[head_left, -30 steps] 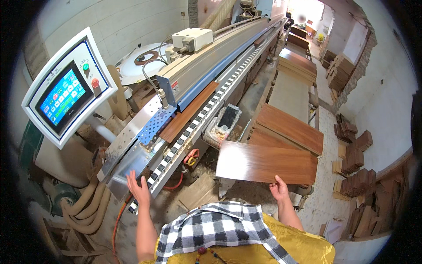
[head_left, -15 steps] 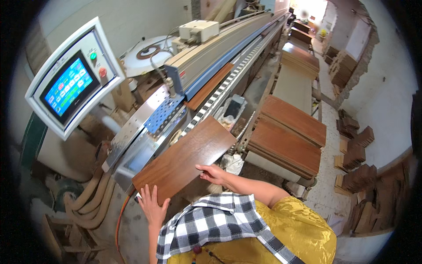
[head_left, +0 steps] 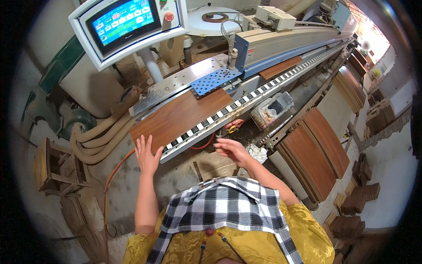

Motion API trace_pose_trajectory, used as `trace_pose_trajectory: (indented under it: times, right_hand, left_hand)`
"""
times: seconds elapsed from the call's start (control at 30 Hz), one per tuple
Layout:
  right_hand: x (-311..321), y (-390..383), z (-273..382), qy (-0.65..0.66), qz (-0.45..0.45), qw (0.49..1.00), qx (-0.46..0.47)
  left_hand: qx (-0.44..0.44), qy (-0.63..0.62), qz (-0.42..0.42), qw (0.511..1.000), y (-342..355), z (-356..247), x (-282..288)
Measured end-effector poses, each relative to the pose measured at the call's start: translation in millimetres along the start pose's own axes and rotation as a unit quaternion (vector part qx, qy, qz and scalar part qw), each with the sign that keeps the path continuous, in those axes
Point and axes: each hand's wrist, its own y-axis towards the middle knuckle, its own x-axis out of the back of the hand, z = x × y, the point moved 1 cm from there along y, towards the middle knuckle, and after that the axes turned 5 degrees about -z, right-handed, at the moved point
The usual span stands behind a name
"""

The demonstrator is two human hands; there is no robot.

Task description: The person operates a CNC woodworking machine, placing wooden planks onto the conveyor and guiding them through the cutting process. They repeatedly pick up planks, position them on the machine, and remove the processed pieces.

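Observation:
A wood-grain brown board (head_left: 176, 121) lies along the feed track of a long machine, its far end at the blue perforated plate (head_left: 213, 81). Spread fingers of my left hand (head_left: 147, 156) rest on the board's near end. My right hand (head_left: 233, 150) is in the air just below the white-and-black conveyor strip (head_left: 211, 118), fingers loosely bent and apart, holding nothing. A second brown board (head_left: 280, 66) sits farther along the track. The control panel (head_left: 127, 28) with a lit screen stands above at the left.
A side bench carries stacked brown boards (head_left: 321, 149) at the right. A tray (head_left: 272, 110) of small items hangs below the track. Beige hoses (head_left: 96, 138) and a wooden stool (head_left: 57, 169) stand at the left; more board stacks (head_left: 351, 198) are along the right wall.
The board has moved from the right-hand stack, across my body and onto the machine's track. My right hand has let go of it and moved up and away. The view has swung rightward.

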Motion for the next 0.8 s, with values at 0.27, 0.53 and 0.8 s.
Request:
trace_pose_trajectory:
  times: [0.27, 0.53, 0.8]
  right_hand:
    - [164.0, -57.3, 3.1, -0.636, -0.357, 0.625, 0.279]
    - [240.3, -79.0, 31.1, -0.802, -0.367, 0.454, 0.127]
    - [270.2, -72.7, 28.7, -0.845, -0.324, 0.403, 0.135]
  left_hand:
    - [0.019, 0.039, -0.039, 0.998, 25.9, -9.3, -21.1]
    - [0.008, 0.018, -0.067, 0.998, 24.6, -7.6, -26.1]
    - [0.014, 0.011, -0.066, 0.998, 24.3, -9.8, -28.3]
